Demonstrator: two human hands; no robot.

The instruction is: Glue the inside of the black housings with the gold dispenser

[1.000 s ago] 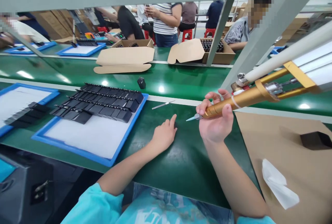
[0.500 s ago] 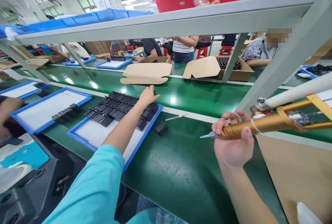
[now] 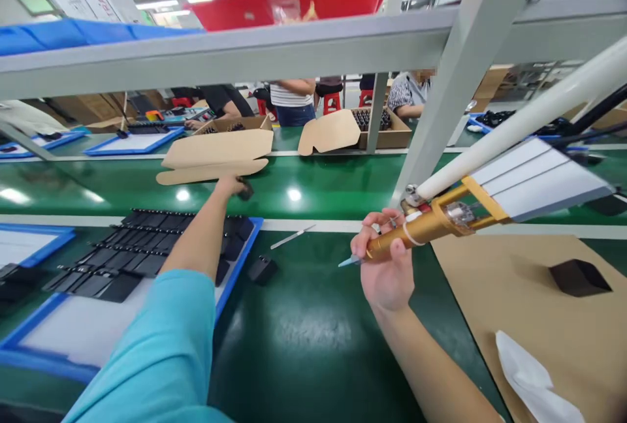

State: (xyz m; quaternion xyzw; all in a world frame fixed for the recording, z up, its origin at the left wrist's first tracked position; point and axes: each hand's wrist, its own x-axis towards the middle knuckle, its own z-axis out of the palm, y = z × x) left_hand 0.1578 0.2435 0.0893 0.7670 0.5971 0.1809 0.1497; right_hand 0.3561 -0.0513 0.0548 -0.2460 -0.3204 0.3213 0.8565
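My left hand [image 3: 230, 185] is stretched over the green work surface, its fingers closed on a small black plastic housing [image 3: 245, 190]. Under that forearm, rows of black housings [image 3: 151, 240] lie on a blue-rimmed tray [image 3: 240, 273] with a white base. One loose black housing [image 3: 263, 269] sits just right of the tray. My right hand [image 3: 389, 266] is wrapped round a gold dispensing gun [image 3: 426, 227]. Its pale blue tapered nozzle [image 3: 349, 261] points left, in the air above the bench.
A thin white-handled blade-like tool [image 3: 292, 236] lies by the tray. On brown cardboard [image 3: 519, 292] at right are a black block [image 3: 580, 277] and white tissue [image 3: 531, 371]. A metal post [image 3: 455, 64] and shelf [image 3: 274, 51] stand ahead. Open cartons [image 3: 386, 139] and seated people are beyond.
My view has swung to the right. The left hand has come off the rows and now holds a black housing over the green surface. My right hand keeps its grip on the dispensing gun.
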